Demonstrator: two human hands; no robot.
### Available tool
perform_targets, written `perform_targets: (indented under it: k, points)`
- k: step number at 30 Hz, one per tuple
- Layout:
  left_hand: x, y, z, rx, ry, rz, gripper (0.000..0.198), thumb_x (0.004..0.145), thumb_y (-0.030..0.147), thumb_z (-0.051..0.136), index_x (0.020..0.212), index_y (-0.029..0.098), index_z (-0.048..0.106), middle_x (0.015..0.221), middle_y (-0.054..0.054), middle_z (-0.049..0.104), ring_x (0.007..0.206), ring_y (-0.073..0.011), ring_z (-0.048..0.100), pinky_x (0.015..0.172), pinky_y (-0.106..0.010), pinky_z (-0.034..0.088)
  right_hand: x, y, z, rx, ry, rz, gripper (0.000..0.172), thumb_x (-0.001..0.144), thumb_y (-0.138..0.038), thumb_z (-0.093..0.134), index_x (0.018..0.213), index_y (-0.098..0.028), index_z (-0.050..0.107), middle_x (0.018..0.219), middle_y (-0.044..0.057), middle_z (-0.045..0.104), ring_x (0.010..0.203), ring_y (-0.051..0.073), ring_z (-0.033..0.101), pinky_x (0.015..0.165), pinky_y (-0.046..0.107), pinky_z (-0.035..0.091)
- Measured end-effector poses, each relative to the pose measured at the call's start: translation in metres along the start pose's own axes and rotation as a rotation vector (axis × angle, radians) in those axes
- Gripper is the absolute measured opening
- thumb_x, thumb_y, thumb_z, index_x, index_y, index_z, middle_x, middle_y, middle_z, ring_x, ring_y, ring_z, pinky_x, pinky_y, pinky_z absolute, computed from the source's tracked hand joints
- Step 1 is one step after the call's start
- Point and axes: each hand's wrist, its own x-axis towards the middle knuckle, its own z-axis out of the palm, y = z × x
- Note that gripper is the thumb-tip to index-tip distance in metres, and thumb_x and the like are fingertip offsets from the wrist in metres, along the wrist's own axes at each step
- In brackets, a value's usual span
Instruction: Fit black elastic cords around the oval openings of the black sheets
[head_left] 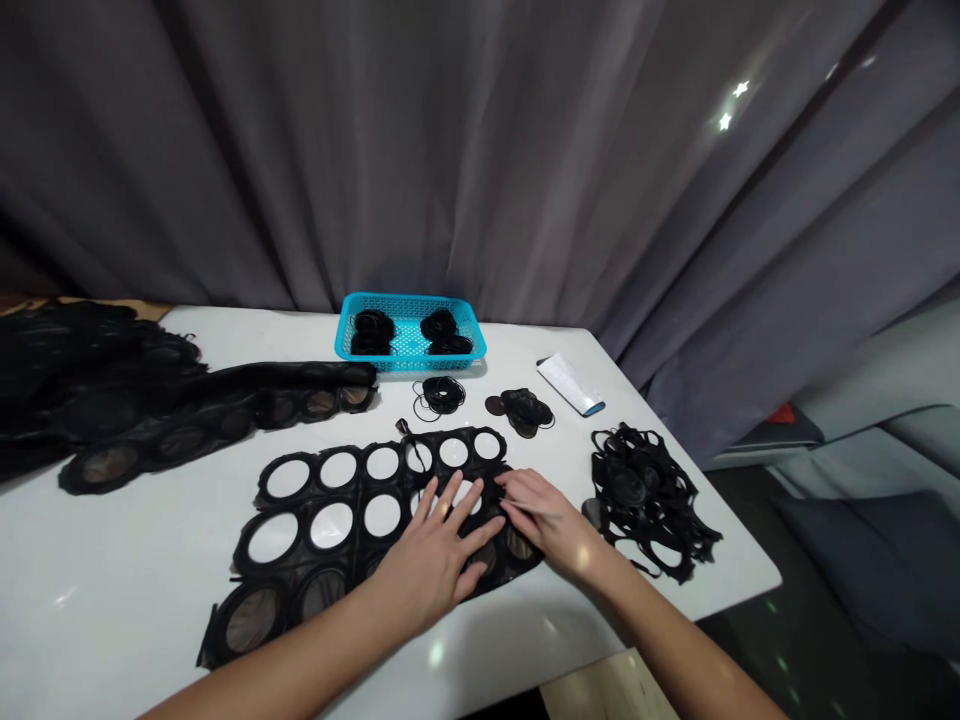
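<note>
A black sheet (359,545) of round rings lies flat on the white table. White shows through the circles of its two far rows, while dark sheer material fills those of the near row. My left hand (442,540) rests on the sheet with its fingers spread, pressing it down and covering some circles. At the sheet's right end, my right hand (551,520) is closed in a pinch around a thin, light stick-like tool (531,508). The tool's tip is hidden at the ring edge. A thin black strand (416,445) with a small tuft crosses the far row.
Behind the sheet stands a blue basket (409,365) with black bundles. Near it are a loose black coil (441,396), dark discs (527,410) and a white packet (570,384). Black cut scraps (649,500) lie right; more ringed sheeting (180,415) lies left.
</note>
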Motion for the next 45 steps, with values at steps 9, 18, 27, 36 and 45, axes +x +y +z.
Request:
perform_targets:
  k: [9,18,27,36,45]
  points:
    - [-0.001,-0.003,0.000,-0.041,0.024,0.027,0.055,0.098,0.034,0.058,0.150,0.037,0.041,0.165,-0.007,0.023,0.150,-0.0410,0.017,0.116,-0.064,0.022,-0.003,0.033,-0.034,-0.148,0.626,0.342,0.023,0.101,-0.028,0.040,0.095,-0.018,0.061,0.097,0.012,0.068,0.089,0.025,0.063,0.084,0.041,0.051]
    - [-0.016,0.025,0.003,-0.123,0.002,0.160,0.063,0.091,0.034,0.069,0.148,0.024,0.044,0.160,-0.018,0.030,0.148,-0.0331,0.026,0.117,-0.052,0.031,-0.048,-0.021,-0.025,0.160,0.084,0.222,0.017,0.100,-0.023,0.046,0.104,-0.022,0.063,0.102,0.006,0.069,0.095,0.020,0.064,0.086,0.032,0.049]
    - [-0.019,0.030,0.000,-0.130,-0.007,0.128,0.062,0.091,0.031,0.069,0.148,0.029,0.044,0.164,-0.013,0.021,0.149,-0.0338,0.025,0.117,-0.053,0.032,-0.052,-0.016,-0.018,0.339,-0.019,0.214,0.011,0.098,-0.022,0.051,0.089,-0.021,0.057,0.108,0.004,0.062,0.100,0.019,0.059,0.090,0.031,0.045]
    - [-0.020,0.029,0.005,-0.137,0.016,0.132,0.064,0.092,0.032,0.068,0.150,0.031,0.042,0.166,-0.011,0.015,0.150,-0.0333,0.022,0.118,-0.052,0.029,-0.050,-0.017,-0.020,0.308,-0.039,0.183,0.011,0.097,-0.021,0.052,0.088,-0.021,0.057,0.108,0.003,0.060,0.097,0.018,0.058,0.087,0.030,0.046]
    - [-0.018,0.030,0.003,-0.137,0.051,0.141,0.058,0.095,0.034,0.064,0.150,0.031,0.043,0.166,-0.009,0.019,0.149,-0.0324,0.026,0.119,-0.051,0.028,-0.057,-0.012,-0.004,-0.012,0.195,0.131,0.021,0.100,-0.018,0.040,0.105,-0.021,0.061,0.108,0.012,0.065,0.104,0.027,0.058,0.092,0.043,0.048]
